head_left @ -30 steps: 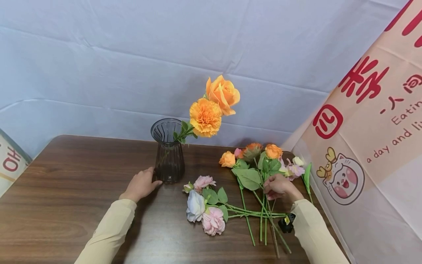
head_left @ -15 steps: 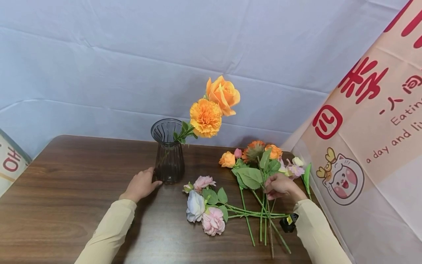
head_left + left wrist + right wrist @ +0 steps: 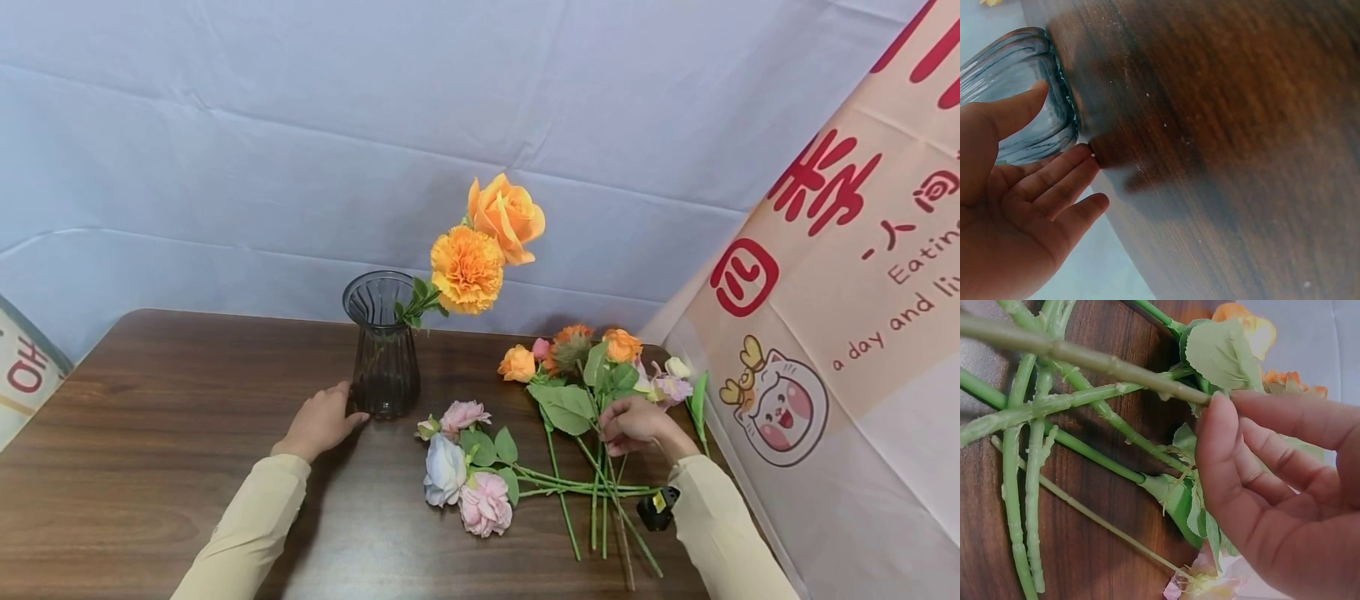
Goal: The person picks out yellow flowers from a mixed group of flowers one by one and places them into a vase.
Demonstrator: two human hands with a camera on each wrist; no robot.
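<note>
In the head view, my left hand (image 3: 318, 419) rests at the lower left side of a dark ribbed glass vase (image 3: 386, 375). Its thumb lies along the front near the base, and its fingers extend fairly straight behind the glass (image 3: 1016, 81). Two orange flowers stand in the vase: a ruffled carnation (image 3: 467, 270) and, above it, a rose (image 3: 507, 218). My right hand (image 3: 633, 423) pinches the brownish stem (image 3: 1116, 365) of an orange flower (image 3: 570, 352) between thumb and index finger. That flower shows its green back, and its stem slants over the other stems on the table.
Pale pink and blue flowers (image 3: 446, 469) lie front centre, their stems crossing under the right hand. Orange roses (image 3: 517, 363) and light purple blooms (image 3: 672, 387) lie at the back right, beside a printed cloth (image 3: 840, 333). A black device (image 3: 657, 508) sits at the right wrist.
The pinched flower's head has swung slightly right and up, then back left and down, its stem's lower end swinging the opposite way sideways. The left hand and vase have stayed put.
</note>
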